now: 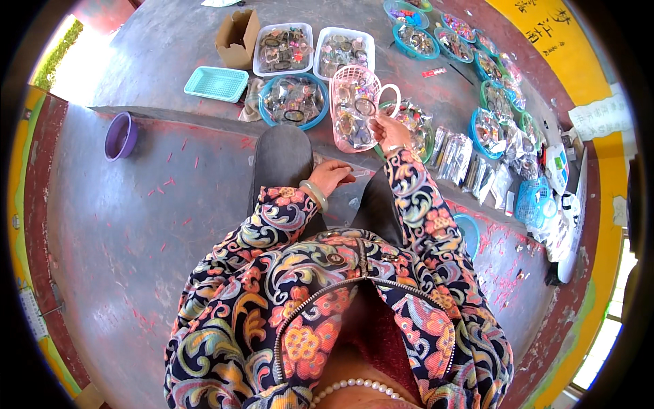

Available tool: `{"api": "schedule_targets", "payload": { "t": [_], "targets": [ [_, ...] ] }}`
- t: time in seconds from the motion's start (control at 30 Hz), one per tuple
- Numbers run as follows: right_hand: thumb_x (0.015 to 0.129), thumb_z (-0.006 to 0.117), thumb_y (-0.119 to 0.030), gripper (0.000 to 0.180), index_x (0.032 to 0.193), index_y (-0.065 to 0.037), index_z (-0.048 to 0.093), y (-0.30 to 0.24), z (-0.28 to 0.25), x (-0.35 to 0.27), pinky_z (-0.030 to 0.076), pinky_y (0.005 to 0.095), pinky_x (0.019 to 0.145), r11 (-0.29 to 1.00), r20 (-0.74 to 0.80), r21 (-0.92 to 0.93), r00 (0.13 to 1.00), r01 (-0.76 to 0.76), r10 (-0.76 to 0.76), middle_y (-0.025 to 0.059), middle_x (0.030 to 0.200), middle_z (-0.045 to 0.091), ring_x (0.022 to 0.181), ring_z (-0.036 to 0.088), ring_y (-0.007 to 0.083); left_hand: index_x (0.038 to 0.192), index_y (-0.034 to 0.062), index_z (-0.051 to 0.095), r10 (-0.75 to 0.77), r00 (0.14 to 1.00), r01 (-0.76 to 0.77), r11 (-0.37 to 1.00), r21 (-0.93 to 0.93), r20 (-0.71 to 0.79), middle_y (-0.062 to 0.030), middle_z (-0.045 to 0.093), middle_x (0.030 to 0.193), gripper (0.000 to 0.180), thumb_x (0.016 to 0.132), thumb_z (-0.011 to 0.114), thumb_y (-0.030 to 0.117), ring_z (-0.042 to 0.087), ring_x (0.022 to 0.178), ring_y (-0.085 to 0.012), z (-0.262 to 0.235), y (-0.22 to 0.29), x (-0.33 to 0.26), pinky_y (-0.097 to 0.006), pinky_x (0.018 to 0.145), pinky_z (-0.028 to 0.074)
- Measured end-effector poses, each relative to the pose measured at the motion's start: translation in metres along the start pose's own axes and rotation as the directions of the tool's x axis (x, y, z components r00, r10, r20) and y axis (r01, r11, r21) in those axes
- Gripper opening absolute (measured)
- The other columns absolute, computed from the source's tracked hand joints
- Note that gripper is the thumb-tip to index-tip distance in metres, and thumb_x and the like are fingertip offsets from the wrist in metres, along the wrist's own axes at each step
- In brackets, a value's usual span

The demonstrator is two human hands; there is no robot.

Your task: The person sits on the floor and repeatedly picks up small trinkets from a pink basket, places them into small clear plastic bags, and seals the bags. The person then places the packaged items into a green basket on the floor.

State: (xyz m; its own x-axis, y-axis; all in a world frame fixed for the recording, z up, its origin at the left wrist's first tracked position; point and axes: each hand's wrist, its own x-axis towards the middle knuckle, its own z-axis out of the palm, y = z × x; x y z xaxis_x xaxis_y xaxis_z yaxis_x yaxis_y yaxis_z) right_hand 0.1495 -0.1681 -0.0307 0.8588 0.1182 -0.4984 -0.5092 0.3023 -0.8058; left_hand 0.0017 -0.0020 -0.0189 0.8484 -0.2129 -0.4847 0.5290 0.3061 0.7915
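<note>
My right hand (390, 131) reaches to the right side of a pink plastic basket (344, 141) with a white handle (391, 95). Its fingers are bent and closed at the basket's edge, by the small clear packets (354, 123) inside; what they grip, if anything, is hidden. A dark ring-shaped item (365, 106) lies on top of those packets. Between my knees, nearer my body, my left hand (330, 177) has its fingers curled together, a pale bangle on its wrist. Whether something small is in it cannot be made out.
Left of the pink basket stands a blue round basket (325, 88) of packets. Behind are two white trays (256, 67) (371, 42), a cardboard box (237, 41) and a turquoise tray (216, 83). Several filled baskets (471, 129) line the right. A purple bucket (121, 138) sits left.
</note>
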Motion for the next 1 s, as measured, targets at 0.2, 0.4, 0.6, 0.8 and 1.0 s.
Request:
{"api": "schedule_targets", "payload": {
  "t": [0.2,0.4,0.6,0.8,1.0],
  "targets": [
    [0.078,0.057,-0.020,0.019,0.087,-0.003,0.056,0.019,-0.008,0.003,0.043,0.0231,0.056,0.986,0.050,-0.073,0.987,-0.151,0.154,0.0060,0.080,0.062,0.070,0.058,0.0137,0.096,0.0052,0.056,-0.016,0.999,0.016,1.000,-0.007,0.044,-0.0040,0.061,0.081,0.021,0.082,0.051,0.020,0.053,0.073,-0.0074,0.002,-0.001,0.002,-0.019,0.063,0.037],
    [0.077,0.057,-0.019,0.019,0.088,-0.003,0.058,0.008,-0.056,-0.034,0.040,0.0220,0.052,0.999,-0.035,-0.045,0.999,0.024,-0.026,0.0052,0.077,0.061,0.065,0.055,0.0116,0.096,0.0067,0.056,-0.052,0.997,0.051,0.998,0.034,0.056,-0.0030,0.061,0.082,0.018,0.083,0.051,0.019,0.052,0.075,-0.0067,0.002,0.004,-0.004,-0.020,0.068,0.037],
    [0.077,0.058,-0.017,0.017,0.087,-0.004,0.057,-0.020,-0.169,-0.030,0.039,0.0220,0.052,0.987,-0.352,0.105,0.932,0.126,-0.082,0.0046,0.074,0.060,0.064,0.055,0.0112,0.096,0.0076,0.056,-0.102,0.992,0.097,0.994,0.059,0.079,-0.0028,0.061,0.084,0.018,0.084,0.050,0.020,0.053,0.078,-0.0074,0.003,0.006,-0.004,-0.020,0.068,0.037],
    [0.079,0.056,-0.021,0.019,0.089,-0.005,0.055,0.008,-0.213,-0.015,0.039,0.0225,0.048,0.989,-0.268,-0.043,0.955,-0.143,0.127,0.0037,0.071,0.058,0.059,0.052,0.0118,0.095,0.0071,0.056,-0.129,0.990,0.123,0.988,0.097,0.058,-0.0038,0.060,0.083,0.018,0.084,0.050,0.020,0.053,0.077,-0.0080,0.007,0.008,-0.005,-0.019,0.068,0.038],
    [0.075,0.061,-0.022,0.028,0.094,-0.004,0.052,0.023,-0.193,0.012,0.038,0.0230,0.043,0.927,-0.227,-0.137,0.922,-0.350,0.314,0.0102,0.073,0.057,0.058,0.053,0.0145,0.095,0.0065,0.056,-0.127,0.990,0.119,0.985,0.122,0.063,-0.0038,0.061,0.083,0.018,0.084,0.049,0.019,0.053,0.076,-0.0081,0.007,0.004,-0.002,-0.020,0.068,0.038]
  ]
}}
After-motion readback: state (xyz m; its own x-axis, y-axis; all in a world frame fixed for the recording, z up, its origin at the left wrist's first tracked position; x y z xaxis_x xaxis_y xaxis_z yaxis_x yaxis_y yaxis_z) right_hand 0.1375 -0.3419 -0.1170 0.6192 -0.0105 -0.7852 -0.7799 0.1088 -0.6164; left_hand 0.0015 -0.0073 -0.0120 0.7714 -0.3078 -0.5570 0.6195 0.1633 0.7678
